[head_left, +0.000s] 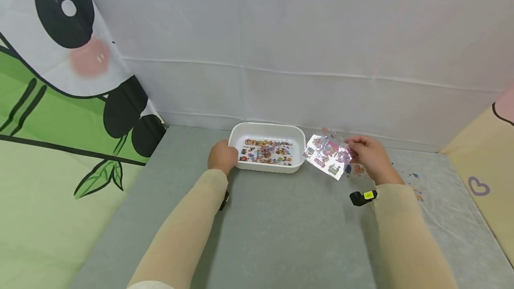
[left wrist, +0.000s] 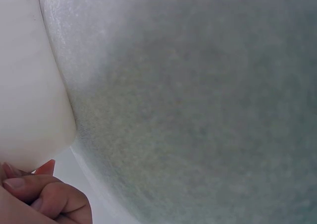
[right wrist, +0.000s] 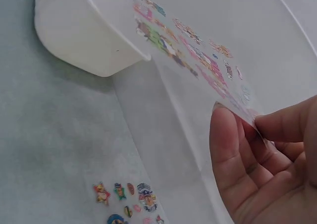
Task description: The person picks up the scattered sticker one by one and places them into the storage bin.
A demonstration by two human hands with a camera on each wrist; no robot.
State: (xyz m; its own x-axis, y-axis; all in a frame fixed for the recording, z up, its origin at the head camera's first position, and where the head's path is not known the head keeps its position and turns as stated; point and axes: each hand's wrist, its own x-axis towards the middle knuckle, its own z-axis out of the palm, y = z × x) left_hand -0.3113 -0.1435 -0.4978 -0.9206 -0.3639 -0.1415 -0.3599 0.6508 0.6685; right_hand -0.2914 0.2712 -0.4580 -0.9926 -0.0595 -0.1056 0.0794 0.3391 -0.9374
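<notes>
A white plastic tub [head_left: 265, 168] sits at the back of the grey table, with colourful sticker sheets [head_left: 267, 151] lying inside it. My left hand [head_left: 222, 157] grips the tub's left end; in the left wrist view its curled fingers [left wrist: 54, 196] are at the tub's corner. Just right of the tub, my right hand [head_left: 371, 157] pinches a clear, shiny sticker sheet [head_left: 328, 154] by its edge between thumb and fingers. The sheet is raised and tilted, its far end close to the tub's right rim, as the right wrist view [right wrist: 188, 50] also shows.
More clear sticker sheets [head_left: 358, 170] lie on the grey table [head_left: 281, 226], partly hidden under the right hand and forearm. A white cloth wall [head_left: 305, 48] rises right behind the tub. Cartoon-printed cloth [head_left: 72, 115] hangs at the left, and a yellow panel [head_left: 487, 159] stands at the right.
</notes>
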